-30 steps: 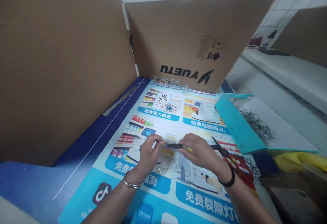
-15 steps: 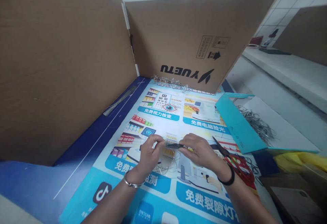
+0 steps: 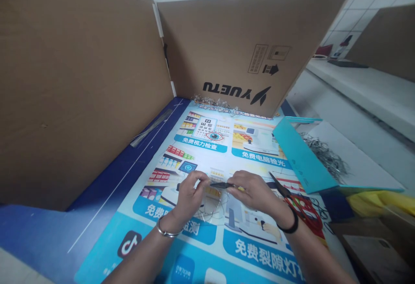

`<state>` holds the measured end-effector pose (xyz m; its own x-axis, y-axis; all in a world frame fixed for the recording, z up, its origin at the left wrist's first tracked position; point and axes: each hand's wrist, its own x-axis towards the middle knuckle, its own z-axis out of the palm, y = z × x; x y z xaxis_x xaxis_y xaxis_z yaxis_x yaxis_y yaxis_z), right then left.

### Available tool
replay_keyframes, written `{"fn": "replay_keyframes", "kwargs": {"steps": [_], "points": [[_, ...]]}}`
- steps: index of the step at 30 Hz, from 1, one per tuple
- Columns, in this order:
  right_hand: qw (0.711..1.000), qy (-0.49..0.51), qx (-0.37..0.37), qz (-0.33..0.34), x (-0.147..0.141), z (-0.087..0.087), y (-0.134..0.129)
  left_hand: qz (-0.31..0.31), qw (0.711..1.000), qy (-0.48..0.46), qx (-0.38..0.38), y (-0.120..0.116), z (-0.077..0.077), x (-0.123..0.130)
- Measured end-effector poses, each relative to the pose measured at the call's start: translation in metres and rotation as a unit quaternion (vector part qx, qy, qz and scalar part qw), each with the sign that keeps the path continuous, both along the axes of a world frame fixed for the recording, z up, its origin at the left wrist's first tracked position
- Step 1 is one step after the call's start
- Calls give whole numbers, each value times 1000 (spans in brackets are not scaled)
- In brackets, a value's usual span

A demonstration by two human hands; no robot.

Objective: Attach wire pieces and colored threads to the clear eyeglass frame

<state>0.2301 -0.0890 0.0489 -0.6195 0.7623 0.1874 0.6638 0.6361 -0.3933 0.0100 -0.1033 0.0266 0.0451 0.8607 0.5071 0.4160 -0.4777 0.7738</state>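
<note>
Over the printed poster (image 3: pixel 204 240), my left hand (image 3: pixel 190 195) pinches a thin bent wire (image 3: pixel 212 215) between thumb and fingers. Loops of that wire hang below my fingertips. My right hand (image 3: pixel 251 189) is closed around a pair of dark needle-nose pliers (image 3: pixel 222 185), whose jaws point left and reach my left fingertips. The handles are mostly hidden in my palm. Whether the jaws grip the wire is too small to tell. Beside my right wrist lie scissors (image 3: pixel 296 206) with red handles and dark blades.
Cardboard panels (image 3: pixel 97 81) stand at the left and back. A pile of wire pieces (image 3: pixel 214 102) lies along the back panel. Straight wires (image 3: pixel 152 128) rest at left. An open turquoise box (image 3: pixel 304 158) at right holds tangled wire (image 3: pixel 327 156), near a yellow cloth (image 3: pixel 382 204).
</note>
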Motion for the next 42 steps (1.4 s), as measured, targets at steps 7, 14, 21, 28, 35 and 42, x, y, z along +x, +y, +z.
{"fn": "replay_keyframes", "kwargs": {"steps": [7,14,21,28,35,42], "points": [[999,-28,44,-10,-1,2,-1,2,1000,4,-4,2,-2,0],[994,-46,59,-85,14,5,9,48,998,-36,-28,7,3,-2],[954,-191,143,-183,48,-21,25,45,996,-54,-59,8,3,-2],[948,-196,155,-199,66,-39,34,22,985,-135,-104,7,0,0],[951,-179,153,-202,71,-46,38,-43,932,-316,-171,10,-2,2],[946,-187,157,-214,72,-50,39,-53,916,-352,-186,11,-4,3]]}}
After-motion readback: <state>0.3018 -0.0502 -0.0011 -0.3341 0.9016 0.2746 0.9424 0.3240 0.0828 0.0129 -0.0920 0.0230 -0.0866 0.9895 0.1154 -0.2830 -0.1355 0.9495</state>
